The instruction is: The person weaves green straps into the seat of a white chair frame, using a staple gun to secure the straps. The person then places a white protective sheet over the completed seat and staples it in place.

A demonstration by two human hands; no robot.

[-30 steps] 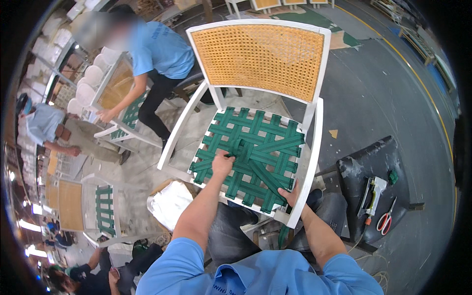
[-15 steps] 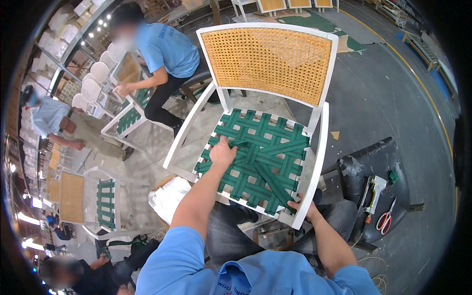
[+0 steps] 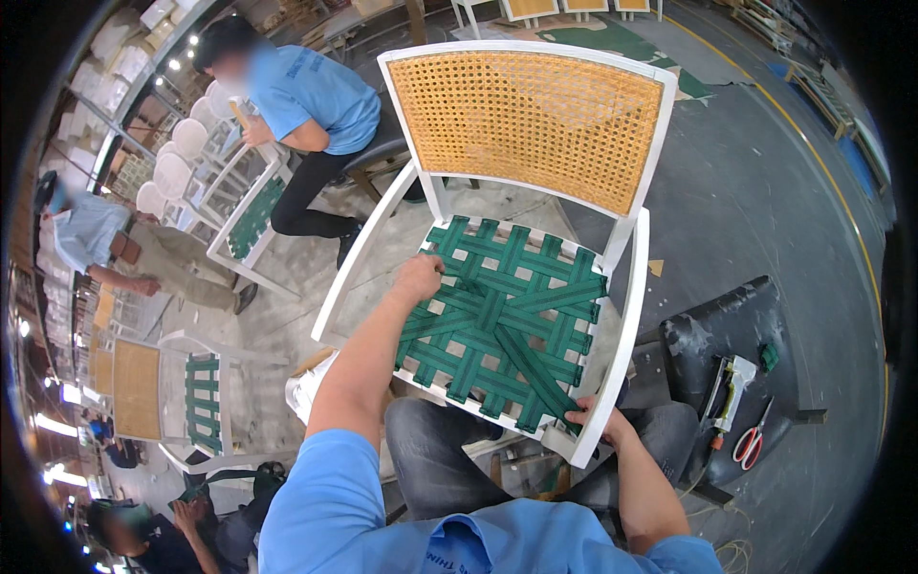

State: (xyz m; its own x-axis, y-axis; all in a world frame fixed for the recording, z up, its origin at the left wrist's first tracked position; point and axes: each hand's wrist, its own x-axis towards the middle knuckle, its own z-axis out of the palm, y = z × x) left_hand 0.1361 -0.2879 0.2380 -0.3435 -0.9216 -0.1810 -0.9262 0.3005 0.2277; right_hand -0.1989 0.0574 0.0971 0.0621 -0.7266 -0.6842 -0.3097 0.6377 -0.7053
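Note:
In front of me stands a white armchair [image 3: 633, 316] with a woven cane back [image 3: 526, 120]. Dark green webbing straps [image 3: 490, 311] are woven across its seat, with some diagonal strips crossing over the weave. At the seat's left side, my left hand [image 3: 419, 277] is closed, pinching a green webbing strap that runs toward the middle. My right hand [image 3: 602, 423] grips the front right corner of the chair frame, thumb over a diagonal strap's end and the other fingers partly hidden behind the armrest post.
On my right a black padded stool [image 3: 693, 330] holds a staple gun [image 3: 729, 394], red-handled scissors [image 3: 754, 442] and a green scrap [image 3: 769, 358]. A co-worker [image 3: 316, 105] sits at another chair at far left; another person [image 3: 105, 230] stands beyond. A half-webbed chair [image 3: 139, 387] is at left.
My left hand has shifted left toward the seat's edge, drawing the strap with it. The chair has tilted slightly toward me. My right hand remains at the front right corner.

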